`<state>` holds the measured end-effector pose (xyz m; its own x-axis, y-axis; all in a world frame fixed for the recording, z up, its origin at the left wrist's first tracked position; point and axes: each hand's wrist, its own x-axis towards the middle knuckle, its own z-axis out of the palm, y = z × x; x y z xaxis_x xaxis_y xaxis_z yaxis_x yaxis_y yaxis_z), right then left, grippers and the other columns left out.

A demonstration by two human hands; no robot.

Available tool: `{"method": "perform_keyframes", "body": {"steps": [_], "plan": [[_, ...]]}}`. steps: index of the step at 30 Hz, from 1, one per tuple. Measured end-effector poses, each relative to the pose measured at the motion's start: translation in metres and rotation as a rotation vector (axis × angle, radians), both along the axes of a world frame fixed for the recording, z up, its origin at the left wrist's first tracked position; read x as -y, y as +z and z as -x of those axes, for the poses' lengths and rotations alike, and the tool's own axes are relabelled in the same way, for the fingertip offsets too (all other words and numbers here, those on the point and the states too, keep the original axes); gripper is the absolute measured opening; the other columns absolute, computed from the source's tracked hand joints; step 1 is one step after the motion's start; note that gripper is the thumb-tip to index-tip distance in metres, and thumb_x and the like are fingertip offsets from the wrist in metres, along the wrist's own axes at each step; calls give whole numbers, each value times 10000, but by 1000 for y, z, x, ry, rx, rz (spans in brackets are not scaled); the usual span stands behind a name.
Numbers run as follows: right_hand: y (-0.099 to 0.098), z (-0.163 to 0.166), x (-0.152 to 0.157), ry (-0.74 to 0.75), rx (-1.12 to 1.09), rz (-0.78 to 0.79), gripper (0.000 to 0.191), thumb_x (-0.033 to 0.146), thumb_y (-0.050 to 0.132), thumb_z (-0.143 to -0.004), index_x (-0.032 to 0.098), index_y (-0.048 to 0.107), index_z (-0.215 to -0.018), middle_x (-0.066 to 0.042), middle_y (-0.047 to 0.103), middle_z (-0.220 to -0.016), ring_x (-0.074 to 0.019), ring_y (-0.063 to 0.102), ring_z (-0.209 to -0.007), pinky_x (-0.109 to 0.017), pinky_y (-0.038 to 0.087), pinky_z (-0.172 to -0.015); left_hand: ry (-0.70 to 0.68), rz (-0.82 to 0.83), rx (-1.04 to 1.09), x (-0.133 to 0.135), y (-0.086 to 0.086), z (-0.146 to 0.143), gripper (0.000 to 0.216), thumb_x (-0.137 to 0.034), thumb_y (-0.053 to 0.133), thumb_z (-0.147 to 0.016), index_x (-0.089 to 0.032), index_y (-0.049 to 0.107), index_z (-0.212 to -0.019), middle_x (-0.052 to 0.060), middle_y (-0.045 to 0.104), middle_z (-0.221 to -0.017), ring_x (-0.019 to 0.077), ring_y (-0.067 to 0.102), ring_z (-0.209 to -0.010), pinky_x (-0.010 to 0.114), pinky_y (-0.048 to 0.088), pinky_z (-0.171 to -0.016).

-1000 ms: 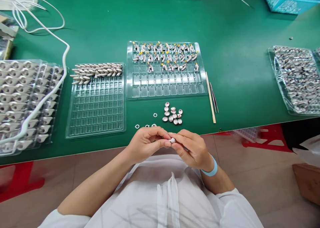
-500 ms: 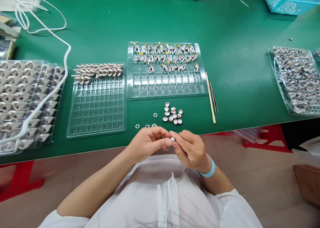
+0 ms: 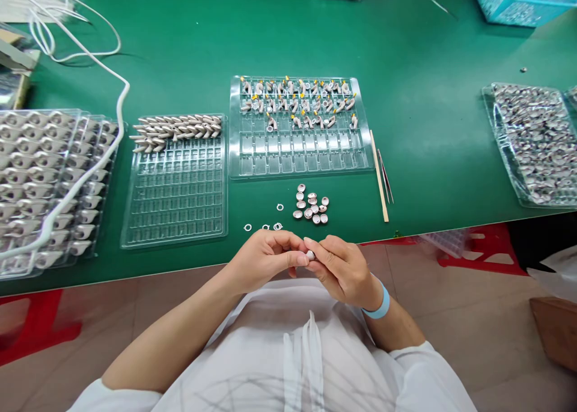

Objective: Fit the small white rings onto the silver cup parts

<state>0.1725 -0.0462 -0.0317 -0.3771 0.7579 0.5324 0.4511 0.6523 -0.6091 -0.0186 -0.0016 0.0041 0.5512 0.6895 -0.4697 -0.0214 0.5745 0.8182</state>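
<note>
Close to my body at the table's front edge, my left hand (image 3: 269, 257) and my right hand (image 3: 341, 266) meet fingertip to fingertip. Between them they pinch a small whitish-silver rounded piece (image 3: 311, 255), mostly covered by the fingers. Just beyond my hands lies a loose cluster of small round metal caps (image 3: 312, 207). Several thin white tabbed rings (image 3: 280, 207) are scattered to the left of the caps. Behind these, a clear tray (image 3: 270, 166) carries rows of small grey curved parts with yellow tips (image 3: 295, 104).
A wooden stick (image 3: 378, 176) and metal tweezers (image 3: 386, 176) lie right of the middle tray. On the left are a second tray (image 3: 175, 219) with grey parts, stacked filled trays (image 3: 40, 183) and a white cable (image 3: 118, 108). At right stand a filled tray (image 3: 536, 141) and a blue basket (image 3: 518, 9).
The small piece has turned slightly between my fingertips, showing a rounder face. My right fingers have shifted a little around it; the things on the table stay put.
</note>
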Motion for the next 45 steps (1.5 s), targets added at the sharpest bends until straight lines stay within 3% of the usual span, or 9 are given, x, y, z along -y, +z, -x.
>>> {"method": "perform_keyframes", "body": {"steps": [5, 15, 25, 45], "plan": [[-1, 2, 1, -13, -69, 17, 476, 158, 542, -915, 149, 446, -1382, -74, 634, -873, -156, 563, -713, -289, 505, -583, -27, 59, 30, -1, 2, -1, 215, -304, 777, -724, -108, 689, -719, 22, 648, -652, 104, 575, -565, 223, 536, -523], [0, 1, 2, -24, 57, -16, 517, 159, 521, -922, 127, 382, -1418, -82, 625, -886, -161, 571, -732, -291, 510, -588, -32, 14, -17, 1, 4, 0, 196, -302, 758, -741, -111, 716, -758, 36, 681, -694, 110, 583, -592, 224, 531, -548], [7, 0, 2, 15, -29, 72, 438, 147, 512, -921, 167, 466, -1357, -52, 618, -851, -137, 576, -723, -265, 517, -600, -17, 189, 36, -1, -6, 1, 208, -272, 831, -639, -111, 736, -731, 61, 699, -693, 128, 609, -604, 202, 506, -485], [10, -2, 2, 47, -45, 58, 389, 157, 514, -912, 152, 516, -1301, -52, 626, -822, -139, 588, -691, -259, 512, -562, -78, 107, 14, 3, 4, 0, 213, -310, 784, -703, -110, 713, -691, 41, 644, -643, 109, 566, -583, 196, 518, -484]]}}
